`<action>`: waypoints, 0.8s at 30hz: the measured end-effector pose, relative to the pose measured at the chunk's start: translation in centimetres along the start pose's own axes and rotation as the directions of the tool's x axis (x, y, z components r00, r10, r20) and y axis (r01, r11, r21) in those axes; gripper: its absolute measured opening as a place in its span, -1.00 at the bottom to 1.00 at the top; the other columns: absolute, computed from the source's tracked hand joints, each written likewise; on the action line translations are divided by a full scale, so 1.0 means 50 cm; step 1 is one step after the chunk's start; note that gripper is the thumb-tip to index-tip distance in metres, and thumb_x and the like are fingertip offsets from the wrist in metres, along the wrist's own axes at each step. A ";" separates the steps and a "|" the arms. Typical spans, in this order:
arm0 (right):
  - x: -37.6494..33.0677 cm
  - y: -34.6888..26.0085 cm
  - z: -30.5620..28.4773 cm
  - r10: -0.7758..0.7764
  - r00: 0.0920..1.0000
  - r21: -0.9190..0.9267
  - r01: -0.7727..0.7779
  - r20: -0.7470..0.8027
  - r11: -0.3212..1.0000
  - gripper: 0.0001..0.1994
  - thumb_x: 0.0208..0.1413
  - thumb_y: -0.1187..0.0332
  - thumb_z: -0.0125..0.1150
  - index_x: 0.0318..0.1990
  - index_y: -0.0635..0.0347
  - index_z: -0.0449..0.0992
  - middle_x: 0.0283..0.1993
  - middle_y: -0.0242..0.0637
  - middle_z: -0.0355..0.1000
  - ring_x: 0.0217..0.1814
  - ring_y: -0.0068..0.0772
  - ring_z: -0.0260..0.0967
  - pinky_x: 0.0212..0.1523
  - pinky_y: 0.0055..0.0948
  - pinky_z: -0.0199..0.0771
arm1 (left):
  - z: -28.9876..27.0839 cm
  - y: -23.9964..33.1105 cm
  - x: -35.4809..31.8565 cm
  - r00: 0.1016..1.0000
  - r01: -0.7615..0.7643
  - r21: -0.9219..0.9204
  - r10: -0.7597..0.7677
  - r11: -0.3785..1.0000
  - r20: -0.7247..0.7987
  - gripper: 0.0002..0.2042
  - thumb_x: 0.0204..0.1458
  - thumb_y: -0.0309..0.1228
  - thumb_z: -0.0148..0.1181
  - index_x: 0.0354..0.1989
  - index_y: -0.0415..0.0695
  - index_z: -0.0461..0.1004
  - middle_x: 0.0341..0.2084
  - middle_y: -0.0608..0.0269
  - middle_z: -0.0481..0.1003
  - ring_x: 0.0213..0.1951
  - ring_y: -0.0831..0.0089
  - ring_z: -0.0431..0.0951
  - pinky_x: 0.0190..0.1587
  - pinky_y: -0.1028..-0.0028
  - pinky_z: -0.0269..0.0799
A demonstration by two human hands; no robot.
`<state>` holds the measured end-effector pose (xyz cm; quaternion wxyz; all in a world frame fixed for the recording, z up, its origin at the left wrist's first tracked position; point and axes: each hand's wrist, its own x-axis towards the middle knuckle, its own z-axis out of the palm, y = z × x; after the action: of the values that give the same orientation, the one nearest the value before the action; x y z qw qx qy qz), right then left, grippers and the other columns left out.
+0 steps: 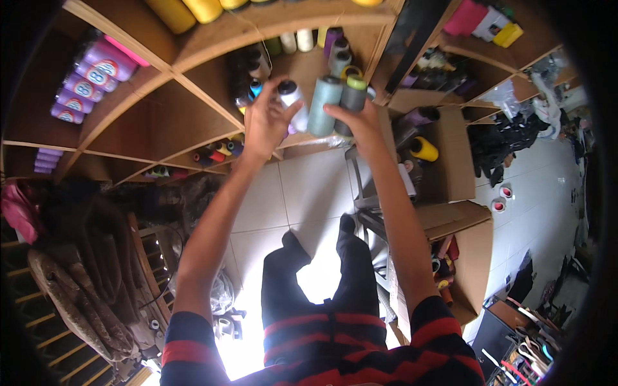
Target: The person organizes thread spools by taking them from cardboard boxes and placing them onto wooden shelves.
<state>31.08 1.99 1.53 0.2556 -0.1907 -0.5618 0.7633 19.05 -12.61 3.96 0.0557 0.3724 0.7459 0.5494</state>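
Both arms reach forward to a wooden shelf compartment. My left hand point(265, 122) is curled at a white thread spool point(293, 108) with a dark top, its thumb across the side; the far fingers are partly hidden. Two thread spools stand side by side in my right hand point(362, 122): a pale blue-grey one point(324, 109) and a dark grey one point(353, 100) with a lime-green top. The thumb presses on the blue-grey spool, while the other fingers are mostly behind the grey one. A bright blue spool point(255, 87) shows beside my left fingers.
Behind my hands, more spools point(304, 41) line the compartment. Purple spools point(90, 83) fill a shelf at left. Open cardboard boxes point(458, 154) with spools stand at right, next to a dark metal frame point(368, 193). Brown fabric point(84, 302) hangs lower left.
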 end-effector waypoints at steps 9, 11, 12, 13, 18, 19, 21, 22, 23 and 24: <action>0.120 0.109 -0.003 -0.311 0.945 -0.241 0.281 -0.101 0.929 -0.51 -0.28 0.37 0.49 -0.13 0.29 0.45 -0.29 -0.27 0.54 -0.27 -0.48 0.49 -0.18 -0.44 0.49 | 0.039 -0.173 0.193 0.990 -0.142 0.529 0.124 0.837 0.070 -0.64 -0.14 -0.13 0.38 -0.24 -0.06 0.52 -0.43 0.08 0.59 -0.43 0.16 0.62 -0.32 0.29 0.53; 0.128 0.102 -0.003 -0.280 0.954 -0.214 0.253 -0.109 0.943 -0.49 -0.29 0.36 0.49 -0.10 0.29 0.45 -0.27 -0.26 0.54 -0.26 -0.47 0.50 -0.18 -0.43 0.49 | 0.025 -0.195 0.259 0.984 -0.177 0.664 0.153 0.726 0.095 -0.61 -0.16 -0.01 0.34 -0.23 0.01 0.59 -0.37 0.09 0.59 -0.28 0.13 0.59 -0.20 0.26 0.51; 0.128 0.094 -0.003 -0.283 0.953 -0.229 0.254 -0.106 0.940 -0.48 -0.29 0.36 0.49 -0.10 0.28 0.45 -0.26 -0.25 0.54 -0.26 -0.46 0.50 -0.17 -0.42 0.49 | 0.021 -0.208 0.289 0.979 -0.201 0.716 0.171 0.669 0.115 -0.59 -0.16 0.03 0.32 -0.21 0.04 0.61 -0.34 0.12 0.59 -0.21 0.13 0.58 -0.13 0.25 0.49; 0.128 0.088 -0.007 -0.286 0.952 -0.247 0.253 -0.107 0.936 -0.48 -0.30 0.36 0.49 -0.09 0.28 0.45 -0.25 -0.24 0.54 -0.26 -0.45 0.50 -0.17 -0.42 0.49 | 0.024 -0.222 0.312 0.972 -0.221 0.764 0.199 0.606 0.123 -0.58 -0.16 0.03 0.32 -0.22 0.01 0.61 -0.33 0.10 0.59 -0.22 0.15 0.58 -0.15 0.26 0.49; 0.133 0.078 -0.029 -0.287 0.951 -0.315 0.239 -0.114 0.918 -0.41 -0.31 0.36 0.49 -0.02 0.26 0.43 -0.21 -0.19 0.54 -0.23 -0.38 0.51 -0.15 -0.40 0.49 | 0.040 -0.264 0.388 0.993 -0.122 0.832 0.069 0.540 0.100 -0.59 -0.14 0.04 0.27 -0.21 0.05 0.62 -0.21 0.19 0.57 -0.10 0.17 0.52 0.02 0.28 0.39; 0.130 0.072 -0.032 -0.276 0.954 -0.335 0.224 -0.117 0.915 -0.40 -0.31 0.37 0.49 -0.01 0.26 0.43 -0.20 -0.17 0.53 -0.20 -0.36 0.52 -0.13 -0.39 0.49 | 0.036 -0.267 0.399 0.988 -0.133 0.818 0.015 0.559 0.151 -0.60 -0.15 0.01 0.29 -0.21 0.02 0.62 -0.20 0.15 0.56 -0.13 0.19 0.54 -0.02 0.27 0.43; 0.128 0.068 -0.037 -0.262 0.959 -0.301 0.220 -0.109 0.928 -0.40 -0.32 0.37 0.49 -0.01 0.26 0.43 -0.19 -0.17 0.53 -0.19 -0.35 0.52 -0.13 -0.38 0.49 | 0.035 -0.272 0.411 0.988 -0.123 0.826 -0.007 0.550 0.152 -0.59 -0.15 -0.01 0.30 -0.20 -0.01 0.62 -0.19 0.13 0.56 -0.15 0.20 0.56 -0.05 0.27 0.44; 0.127 0.066 -0.038 -0.256 0.961 -0.283 0.218 -0.104 0.934 -0.40 -0.32 0.37 0.49 -0.01 0.26 0.43 -0.19 -0.17 0.53 -0.18 -0.35 0.52 -0.12 -0.38 0.49 | 0.035 -0.273 0.417 0.988 -0.118 0.831 -0.018 0.544 0.152 -0.59 -0.16 -0.03 0.31 -0.20 -0.03 0.62 -0.19 0.12 0.56 -0.17 0.20 0.56 -0.07 0.26 0.45; 0.126 0.065 -0.040 -0.258 0.961 -0.285 0.221 -0.102 0.933 -0.40 -0.32 0.37 0.49 -0.01 0.27 0.43 -0.19 -0.17 0.53 -0.18 -0.35 0.52 -0.12 -0.38 0.49 | 0.034 -0.276 0.417 0.991 -0.096 0.800 -0.021 0.592 0.135 -0.58 -0.16 -0.04 0.32 -0.21 -0.07 0.61 -0.20 0.08 0.55 -0.19 0.20 0.58 -0.09 0.26 0.47; 0.124 0.064 -0.041 -0.259 0.961 -0.288 0.222 -0.099 0.932 -0.41 -0.32 0.37 0.49 -0.01 0.27 0.43 -0.19 -0.17 0.53 -0.18 -0.35 0.52 -0.12 -0.38 0.49 | 0.033 -0.281 0.421 0.989 -0.074 0.788 -0.056 0.611 0.136 -0.58 -0.16 -0.04 0.32 -0.20 -0.08 0.60 -0.21 0.08 0.55 -0.19 0.21 0.58 -0.09 0.27 0.47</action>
<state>26.75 6.56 -2.16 0.3559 -0.2053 -0.6626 0.6262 -2.15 0.00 -1.90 -0.0624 0.4019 0.9035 0.1352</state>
